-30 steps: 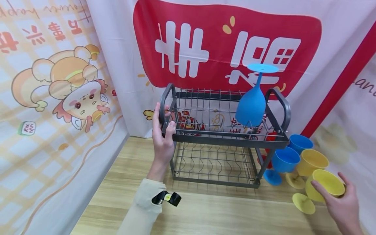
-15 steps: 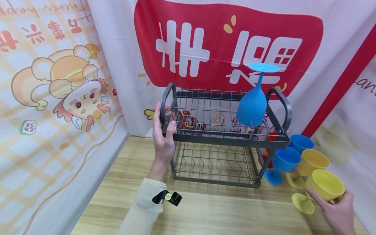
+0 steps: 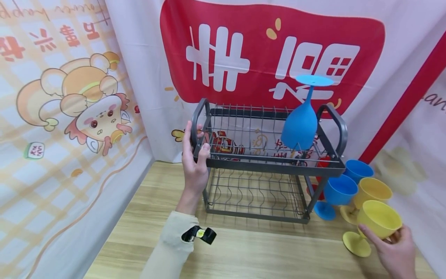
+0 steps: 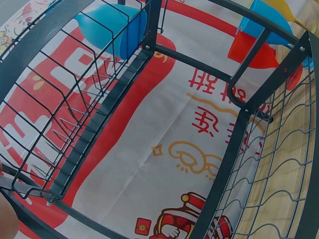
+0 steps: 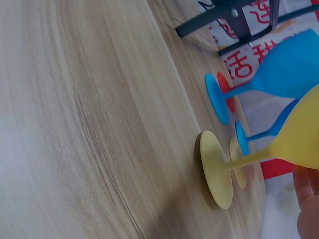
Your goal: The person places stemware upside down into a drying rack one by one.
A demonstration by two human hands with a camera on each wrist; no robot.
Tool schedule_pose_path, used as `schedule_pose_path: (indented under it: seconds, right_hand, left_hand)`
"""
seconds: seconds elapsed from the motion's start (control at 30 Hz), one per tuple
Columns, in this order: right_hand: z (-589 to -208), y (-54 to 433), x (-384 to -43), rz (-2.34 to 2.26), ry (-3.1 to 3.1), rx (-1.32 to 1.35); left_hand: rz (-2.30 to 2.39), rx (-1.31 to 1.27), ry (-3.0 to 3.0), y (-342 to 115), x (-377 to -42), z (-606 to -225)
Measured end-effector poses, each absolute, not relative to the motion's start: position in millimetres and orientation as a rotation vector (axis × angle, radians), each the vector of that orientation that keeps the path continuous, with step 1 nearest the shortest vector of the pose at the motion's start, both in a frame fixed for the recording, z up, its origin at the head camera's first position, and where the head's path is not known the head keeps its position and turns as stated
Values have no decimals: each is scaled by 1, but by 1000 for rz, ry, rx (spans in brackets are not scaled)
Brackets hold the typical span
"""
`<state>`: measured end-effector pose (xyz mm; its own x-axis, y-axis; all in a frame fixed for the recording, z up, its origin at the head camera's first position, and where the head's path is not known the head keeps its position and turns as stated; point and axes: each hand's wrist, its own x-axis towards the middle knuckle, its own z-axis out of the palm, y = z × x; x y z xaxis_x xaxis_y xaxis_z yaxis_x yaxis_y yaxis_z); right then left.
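Note:
My left hand (image 3: 195, 166) grips the left end of a dark two-tier dish rack (image 3: 271, 166), thumb over the front corner of the upper tier. An upside-down blue goblet (image 3: 299, 128) stands in the upper tier's right end, its foot upward. At the lower right, my right hand (image 3: 395, 250) holds a yellow goblet (image 3: 371, 224) by its bowl, thumb on the near side. That goblet is upright; in the right wrist view its round foot (image 5: 215, 172) is at the wooden tabletop. Part of the right hand's fingers is hidden behind the bowl.
Right of the rack stand two more blue goblets, the nearer one (image 3: 339, 195) beside another yellow goblet (image 3: 378, 190). Behind the rack's right leg shows a red goblet (image 4: 251, 52). Printed cloth (image 3: 139, 77) hangs behind and at both sides of the wooden table (image 3: 244, 248).
My right hand has closed its fingers round the yellow goblet's bowl, and the goblet has shifted slightly left. The left hand keeps its hold on the rack.

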<state>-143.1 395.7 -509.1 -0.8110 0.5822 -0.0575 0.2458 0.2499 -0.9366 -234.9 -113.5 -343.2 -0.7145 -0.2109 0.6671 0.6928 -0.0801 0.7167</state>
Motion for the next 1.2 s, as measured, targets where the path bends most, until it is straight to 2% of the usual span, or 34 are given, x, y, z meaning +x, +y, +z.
schedule_pose_path:
  seconds: [0.2, 0.77, 1.2]
  right_hand:
    - [-507, 383, -141, 1694, -2124, -544]
    - [-486, 340, -148, 1399, -2439, -564]
    - [-474, 304, -148, 1299, -2523, -438]
  left_hand:
    - [-1857, -527, -1574, -113, -235, -343]
    - [-1857, -533, -1575, -113, -235, -343]
    - [-1858, -522, -1586, -114, -235, -345]
